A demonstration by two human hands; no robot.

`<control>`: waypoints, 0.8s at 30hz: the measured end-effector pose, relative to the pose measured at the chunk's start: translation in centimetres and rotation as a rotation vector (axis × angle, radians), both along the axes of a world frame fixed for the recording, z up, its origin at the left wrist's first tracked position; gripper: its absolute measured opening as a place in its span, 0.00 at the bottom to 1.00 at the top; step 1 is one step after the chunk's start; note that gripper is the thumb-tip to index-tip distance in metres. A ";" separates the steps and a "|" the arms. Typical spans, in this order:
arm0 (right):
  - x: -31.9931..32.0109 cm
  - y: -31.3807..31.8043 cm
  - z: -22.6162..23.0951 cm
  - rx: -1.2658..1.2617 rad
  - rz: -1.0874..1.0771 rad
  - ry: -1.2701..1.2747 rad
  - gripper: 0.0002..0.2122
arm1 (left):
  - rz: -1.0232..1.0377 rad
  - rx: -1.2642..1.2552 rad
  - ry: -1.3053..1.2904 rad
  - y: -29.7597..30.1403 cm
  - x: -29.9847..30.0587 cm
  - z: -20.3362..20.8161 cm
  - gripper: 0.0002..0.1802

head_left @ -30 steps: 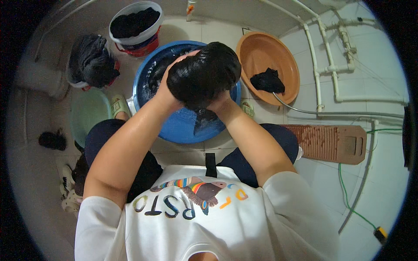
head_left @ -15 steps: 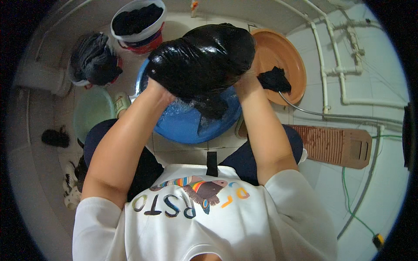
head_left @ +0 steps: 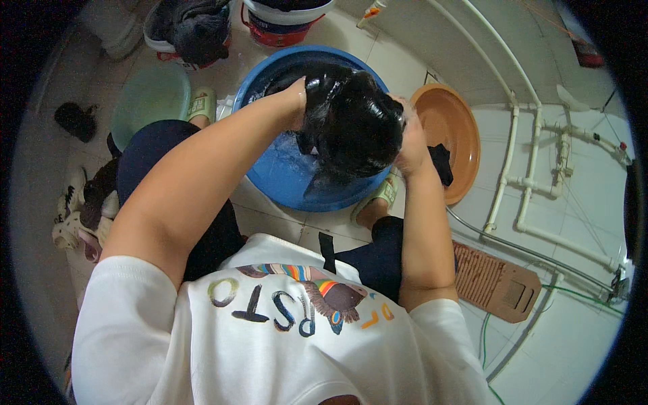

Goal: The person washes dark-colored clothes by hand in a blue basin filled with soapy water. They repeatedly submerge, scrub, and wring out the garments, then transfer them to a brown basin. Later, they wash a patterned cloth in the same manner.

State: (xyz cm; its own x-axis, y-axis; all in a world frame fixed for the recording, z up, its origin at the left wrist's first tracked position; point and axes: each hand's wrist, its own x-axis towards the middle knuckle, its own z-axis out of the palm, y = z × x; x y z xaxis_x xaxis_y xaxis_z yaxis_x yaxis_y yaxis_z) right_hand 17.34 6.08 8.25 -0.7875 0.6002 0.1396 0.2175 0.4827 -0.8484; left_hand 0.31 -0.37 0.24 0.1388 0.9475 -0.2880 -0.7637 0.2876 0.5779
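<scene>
A wet, shiny black garment (head_left: 354, 121) bulges in a rounded lump over the blue basin (head_left: 287, 182), which has water in it. My left hand (head_left: 300, 104) holds the lump's left side, its fingers mostly hidden by the cloth. Against the lump's right side, my right hand (head_left: 410, 145) grips the cloth, fingers partly hidden. Some of the black cloth hangs down to the water. What kind of garment it is I cannot tell.
An orange-brown basin (head_left: 455, 152) with a small black cloth (head_left: 441, 164) stands at right, near a brown washboard (head_left: 496, 280). Buckets of dark clothes (head_left: 196, 30) stand at the far side. A pale green basin (head_left: 152, 104) is left. White pipes (head_left: 506, 162) run along the right wall.
The view has turned, shifting the surroundings. The black lump has come lower over the blue basin and changed from a wide to a rounder shape. Both hands still hold it.
</scene>
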 end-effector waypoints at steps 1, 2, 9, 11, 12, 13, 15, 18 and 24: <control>0.0 -0.4 0.1 -0.044 0.041 0.009 0.15 | -0.033 0.089 0.095 -0.1 0.0 0.0 0.17; -0.1 -1.1 0.2 -0.088 0.081 0.018 0.14 | -0.009 -0.041 0.001 -0.2 0.1 0.4 0.14; -1.2 -5.0 0.0 0.060 0.024 -0.277 0.17 | -0.005 -0.091 0.354 -0.8 -0.3 -1.8 0.14; -0.6 -5.7 -0.6 0.255 0.014 -0.241 0.17 | 0.066 -0.172 0.148 -1.1 0.6 0.8 0.12; -0.8 -6.2 -0.5 0.273 0.005 -0.260 0.17 | 0.074 -0.152 0.282 -1.2 0.5 0.8 0.12; -1.0 -6.5 -0.3 0.293 -0.004 -0.282 0.17 | 0.081 -0.130 0.414 -1.3 0.4 0.5 0.11; -1.2 -6.9 -0.4 0.324 -0.015 -0.297 0.17 | 0.090 -0.056 0.740 -1.2 -0.1 -0.9 0.11; -1.0 -6.9 -0.7 0.367 -0.016 -0.314 0.17 | 0.098 -0.117 0.857 -1.1 -0.1 -0.3 0.11; -0.2 -6.2 -1.9 0.292 -0.035 -0.255 0.15 | 0.096 -0.166 0.822 -0.7 -0.3 0.3 0.13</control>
State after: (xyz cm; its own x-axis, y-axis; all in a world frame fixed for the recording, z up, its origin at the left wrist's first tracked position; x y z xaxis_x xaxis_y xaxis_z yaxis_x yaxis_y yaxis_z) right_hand 17.12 -0.16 6.31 -0.7991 0.5909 0.1110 0.4241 0.6848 -0.5927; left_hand 0.00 -1.07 0.57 -0.2544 0.8810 -0.3988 -0.1440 0.3733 0.9165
